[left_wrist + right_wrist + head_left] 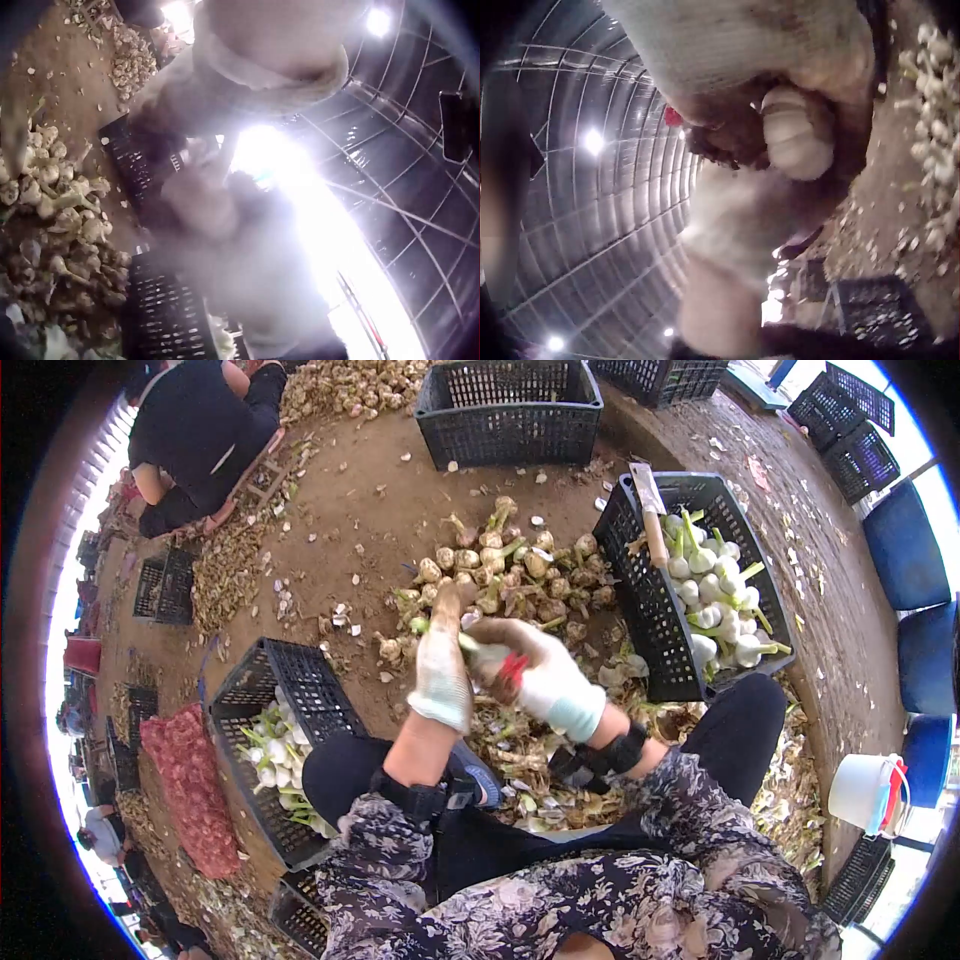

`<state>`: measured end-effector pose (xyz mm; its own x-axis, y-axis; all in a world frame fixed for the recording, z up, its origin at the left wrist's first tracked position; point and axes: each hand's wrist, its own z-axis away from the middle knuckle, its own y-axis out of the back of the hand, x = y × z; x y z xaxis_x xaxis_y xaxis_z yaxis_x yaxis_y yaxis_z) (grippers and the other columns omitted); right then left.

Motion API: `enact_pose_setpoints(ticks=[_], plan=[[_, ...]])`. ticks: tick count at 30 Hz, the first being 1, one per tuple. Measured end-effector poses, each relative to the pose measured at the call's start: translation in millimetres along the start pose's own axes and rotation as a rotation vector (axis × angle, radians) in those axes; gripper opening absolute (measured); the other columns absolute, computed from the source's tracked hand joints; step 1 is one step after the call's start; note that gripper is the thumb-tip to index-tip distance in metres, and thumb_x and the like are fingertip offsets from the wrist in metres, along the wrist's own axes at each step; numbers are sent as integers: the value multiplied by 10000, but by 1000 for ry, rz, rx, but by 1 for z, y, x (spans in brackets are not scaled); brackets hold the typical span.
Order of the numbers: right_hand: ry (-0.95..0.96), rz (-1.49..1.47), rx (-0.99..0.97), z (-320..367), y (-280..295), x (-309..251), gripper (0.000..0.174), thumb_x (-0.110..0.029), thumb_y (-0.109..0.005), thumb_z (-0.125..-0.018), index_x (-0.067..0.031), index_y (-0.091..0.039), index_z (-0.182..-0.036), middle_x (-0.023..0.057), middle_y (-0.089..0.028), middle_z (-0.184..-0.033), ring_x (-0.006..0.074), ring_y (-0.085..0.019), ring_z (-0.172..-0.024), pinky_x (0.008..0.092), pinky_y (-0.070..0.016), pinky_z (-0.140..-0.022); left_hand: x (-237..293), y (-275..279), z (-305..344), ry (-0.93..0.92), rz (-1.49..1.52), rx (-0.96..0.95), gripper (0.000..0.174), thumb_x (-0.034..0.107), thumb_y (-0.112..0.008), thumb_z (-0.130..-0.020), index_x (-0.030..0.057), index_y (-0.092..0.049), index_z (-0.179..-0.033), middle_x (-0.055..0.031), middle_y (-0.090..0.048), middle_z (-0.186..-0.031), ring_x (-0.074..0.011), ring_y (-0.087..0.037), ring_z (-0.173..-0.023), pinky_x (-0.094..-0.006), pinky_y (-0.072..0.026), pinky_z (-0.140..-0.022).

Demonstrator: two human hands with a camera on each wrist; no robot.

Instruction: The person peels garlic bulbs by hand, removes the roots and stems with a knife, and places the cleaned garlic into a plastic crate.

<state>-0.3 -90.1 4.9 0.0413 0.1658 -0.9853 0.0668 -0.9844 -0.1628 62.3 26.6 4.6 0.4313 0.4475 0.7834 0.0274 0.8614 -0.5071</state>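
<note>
In the middle of the head view, two gloved, soil-stained hands meet above a pile of garlic (pixel 530 575). The left hand (pixel 442 665) points away from the body, its fingers curled at a garlic stem (pixel 468 643). Its right neighbour, the right hand (pixel 540 675), curls inward against it, with something red (pixel 514 666) at its palm. A pale garlic bulb (pixel 799 135) shows between both hands in the right wrist view, fingers curled round it. Blur hides the finger detail in the left wrist view, where a glove (pixel 270 67) crosses the top.
A black crate (pixel 650 610) of trimmed garlic stands at the right, a knife (pixel 652 525) across its rim. Another crate (pixel 325 690) with garlic is at the left, beside a red net sack (pixel 195 790). An empty-looking crate (pixel 510 435) stands ahead. Someone (pixel 200 430) sits upper left.
</note>
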Motion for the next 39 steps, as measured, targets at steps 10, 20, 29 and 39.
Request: enact_pose_setpoints(ticks=[10, 20, 29, 39], plan=[[-210, 503, 54, 13, 108, 47, 447, -140, -569, -812, -40, -435, -1226, 116, -542, -1147, 216, -543, -1029, 349, -432, -904, 52, 12, 5, -248, 82, 455, 214, 214, -562, -816, 68, -567, -972, -23, -535, -775, -152, -499, -670, -291, -414, -595], [-566, 1205, -186, -31, 38, 223, 369, -120, -518, -780, -81, -522, -1147, 180, -497, -1183, 340, -512, -1036, 395, -431, -869, 39, 25, 5, -160, 69, 200, 341, 173, -579, -818, -28, -548, -1093, -35, -577, -861, -111, -498, -638, -236, -405, -589], [99, 488, 18, 16, 78, 51, 439, 13, -446, -775, -23, -450, -1213, 162, -510, -1157, 260, -508, -1051, 331, -413, -893, 4, -1, 4, -134, -872, -111, 640, 103, -690, -694, -37, -410, -1253, -134, -526, -1156, -166, -512, -1032, -281, -410, -885], [195, 1023, 692, -50, 166, -9, 195, -147, -476, -833, -15, -594, -916, 160, -624, -879, 282, -600, -784, 344, -467, -685, 8, -19, 19, 230, 100, -388, 436, 122, -626, -802, 17, -463, -1192, -46, -588, -935, -139, -575, -738, -244, -481, -624]])
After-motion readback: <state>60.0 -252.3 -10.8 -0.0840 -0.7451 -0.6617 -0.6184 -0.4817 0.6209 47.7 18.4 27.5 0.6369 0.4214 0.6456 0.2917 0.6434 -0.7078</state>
